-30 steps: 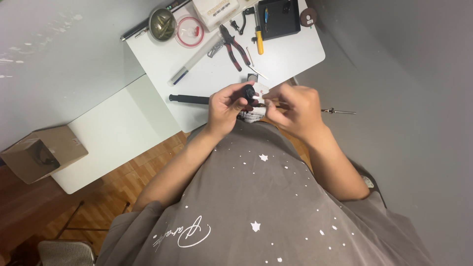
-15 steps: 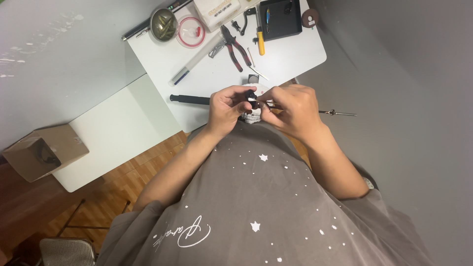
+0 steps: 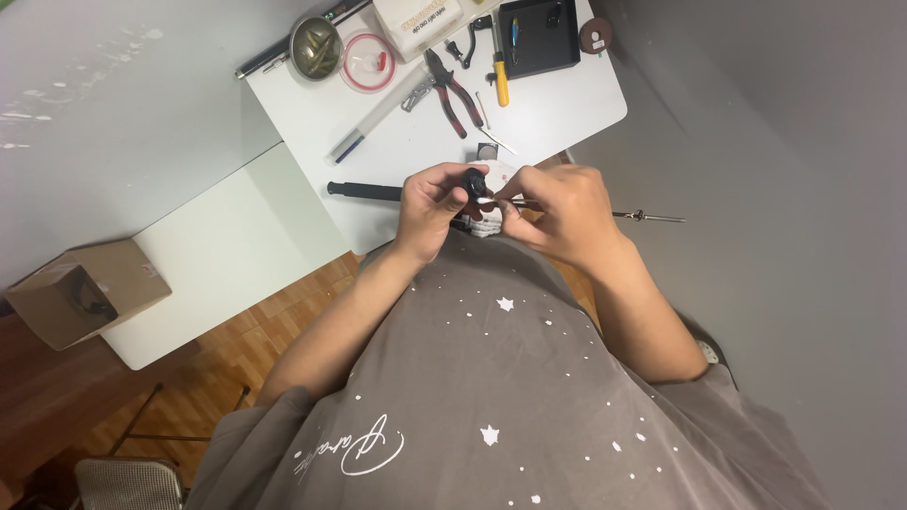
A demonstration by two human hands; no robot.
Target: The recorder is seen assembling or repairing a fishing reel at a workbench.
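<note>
Just above the frame's centre, the left hand [image 3: 430,203] pinches a small black round part [image 3: 472,179] between thumb and fingertips, over the near edge of the white tabletop [image 3: 557,104]. The right hand [image 3: 557,210] closes its fingers on a thin metal rod [image 3: 652,217], perhaps a fine tool, its tip meeting the part. Red-handled pliers [image 3: 449,93], a yellow-handled tool [image 3: 501,85] and a black tray [image 3: 539,36] lie in the upper middle.
</note>
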